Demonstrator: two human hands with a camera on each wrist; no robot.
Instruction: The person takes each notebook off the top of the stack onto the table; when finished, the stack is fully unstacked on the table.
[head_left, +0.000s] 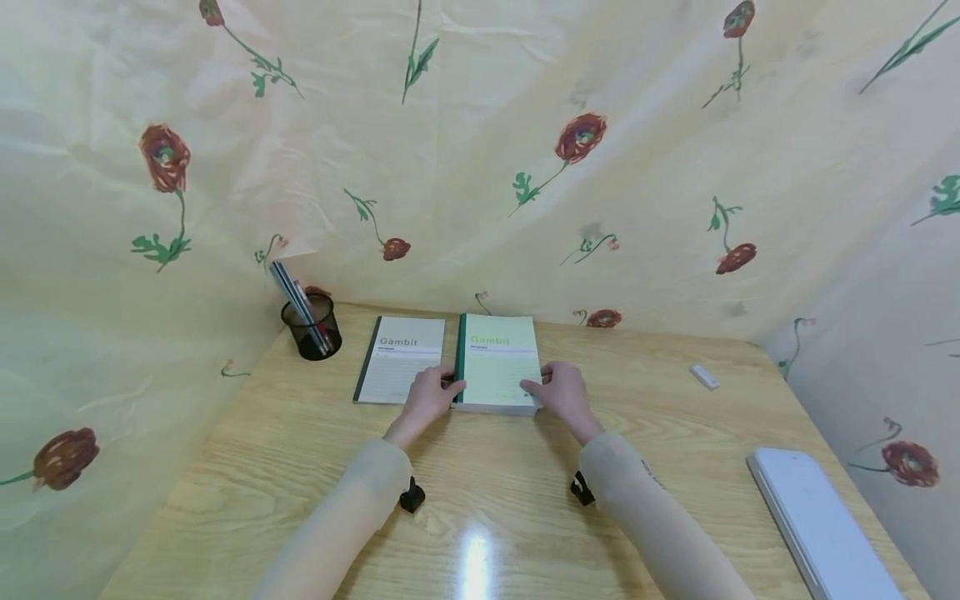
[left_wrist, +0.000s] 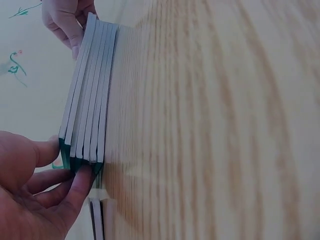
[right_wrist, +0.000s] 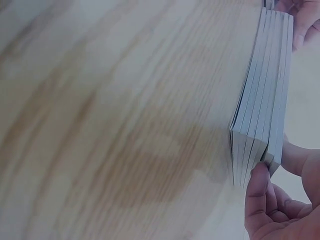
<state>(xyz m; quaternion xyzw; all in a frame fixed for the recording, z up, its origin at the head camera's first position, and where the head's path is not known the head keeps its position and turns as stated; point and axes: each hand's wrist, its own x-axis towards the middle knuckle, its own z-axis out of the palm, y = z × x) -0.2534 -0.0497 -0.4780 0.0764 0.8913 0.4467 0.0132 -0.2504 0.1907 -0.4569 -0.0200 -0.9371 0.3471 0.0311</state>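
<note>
A stack of several notebooks [head_left: 497, 367] with green spines and a pale green "Gambit" cover on top lies on the table. At its spine side, my left hand [head_left: 429, 395] grips the stack, thumb by the top cover and fingers against the green spines [left_wrist: 75, 162]. My right hand [head_left: 564, 393] holds the opposite side, its thumb over the top cover. In the right wrist view its index finger touches the page edges [right_wrist: 248, 155] below the upper notebooks. Left of the stack lies a grey notebook [head_left: 397, 367] with a dark spine, partly behind my left hand.
A black mesh pen cup [head_left: 313, 327] with several pens stands at the back left. Toward the right lie a small white object [head_left: 704, 377] and a long white case [head_left: 821, 525]. Flower-patterned sheeting [head_left: 480, 167] rises behind the wooden table [head_left: 495, 483].
</note>
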